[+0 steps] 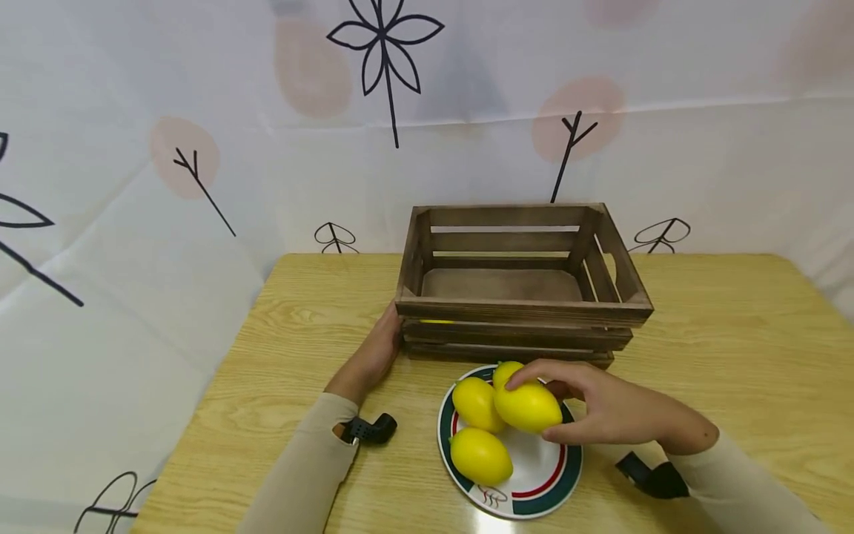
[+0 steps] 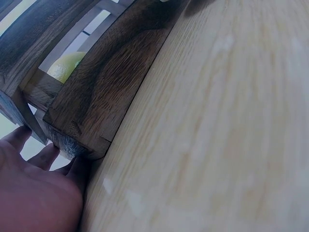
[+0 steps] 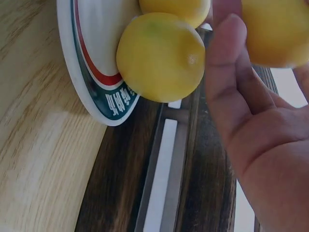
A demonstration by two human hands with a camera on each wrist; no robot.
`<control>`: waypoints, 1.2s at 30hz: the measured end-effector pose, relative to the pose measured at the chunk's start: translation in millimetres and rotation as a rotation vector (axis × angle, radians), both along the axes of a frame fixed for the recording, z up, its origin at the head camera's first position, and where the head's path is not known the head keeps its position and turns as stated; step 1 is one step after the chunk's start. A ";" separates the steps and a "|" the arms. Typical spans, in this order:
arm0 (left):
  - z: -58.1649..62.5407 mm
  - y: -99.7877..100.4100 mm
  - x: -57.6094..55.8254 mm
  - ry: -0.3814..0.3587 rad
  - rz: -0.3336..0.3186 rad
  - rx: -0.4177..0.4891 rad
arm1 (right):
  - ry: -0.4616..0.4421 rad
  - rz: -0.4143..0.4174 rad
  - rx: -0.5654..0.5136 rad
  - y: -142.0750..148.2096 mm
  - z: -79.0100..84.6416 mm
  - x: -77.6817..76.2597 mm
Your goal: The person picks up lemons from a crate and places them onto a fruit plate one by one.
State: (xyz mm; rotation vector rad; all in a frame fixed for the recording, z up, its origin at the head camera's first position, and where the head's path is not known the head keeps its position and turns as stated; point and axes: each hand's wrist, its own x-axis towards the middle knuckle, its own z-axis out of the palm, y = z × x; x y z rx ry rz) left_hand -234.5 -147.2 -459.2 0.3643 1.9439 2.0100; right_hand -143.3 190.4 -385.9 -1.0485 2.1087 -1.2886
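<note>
A lemon (image 1: 528, 407) is gripped between the thumb and fingers of my right hand (image 1: 607, 404), above a plate (image 1: 543, 463). In the right wrist view the held lemon (image 3: 277, 31) shows clear of the plate's lemons. Three others lie on the plate: a front lemon (image 1: 482, 457), a left lemon (image 1: 477, 404) and a back lemon (image 1: 507, 371), partly hidden. My left hand (image 1: 379, 345) touches the left end of a wooden crate (image 1: 520, 337), its extended fingertips (image 2: 46, 153) at the slats. Between the slats shows another lemon (image 2: 66, 65) inside the crate.
The slatted crate stands right behind the plate on a wood-grain table (image 1: 307, 319). A patterned white cloth (image 1: 467, 163) hangs behind and to the left. Each wrist carries a small black camera, such as the left camera (image 1: 373, 429).
</note>
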 end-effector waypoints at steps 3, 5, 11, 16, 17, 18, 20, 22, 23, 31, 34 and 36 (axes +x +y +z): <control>0.6 -1.5 0.9 -0.014 0.005 -0.012 | -0.044 0.025 0.046 0.0 0.0 -0.2; 0.9 -1.8 1.7 -0.023 0.005 -0.016 | -0.067 0.049 0.071 0.0 -0.7 0.0; 1.8 -0.4 1.8 -0.018 0.001 0.003 | -0.120 0.109 0.078 0.3 -3.2 -0.3; 1.2 -0.1 1.6 -0.038 0.009 0.000 | -0.142 0.149 0.067 0.4 -4.8 -0.6; 1.8 -0.5 2.1 -0.051 0.012 -0.007 | -0.145 0.156 0.069 0.4 -4.9 -0.5; 2.3 -0.9 2.5 -0.063 0.017 -0.014 | -0.150 0.164 0.071 0.2 -4.8 -0.4; 3.3 -1.5 2.9 -0.084 0.027 -0.026 | -0.153 0.180 0.073 0.0 -5.1 -0.5; 4.3 -2.2 3.3 -0.108 0.040 -0.036 | -0.149 0.201 0.068 0.2 -5.9 -1.1; 4.4 -2.4 3.7 -0.117 0.047 -0.042 | -0.146 0.213 0.064 0.3 -6.5 -1.4; 4.5 -1.3 2.9 -0.097 0.035 -0.011 | -0.122 0.277 0.033 3.8 -12.6 -2.4; 4.9 -1.1 3.0 -0.092 0.028 -0.005 | -0.100 0.289 0.032 4.0 -13.3 -2.5; 4.9 -1.3 3.7 -0.108 0.030 -0.011 | -0.106 0.285 0.043 3.8 -13.3 -2.3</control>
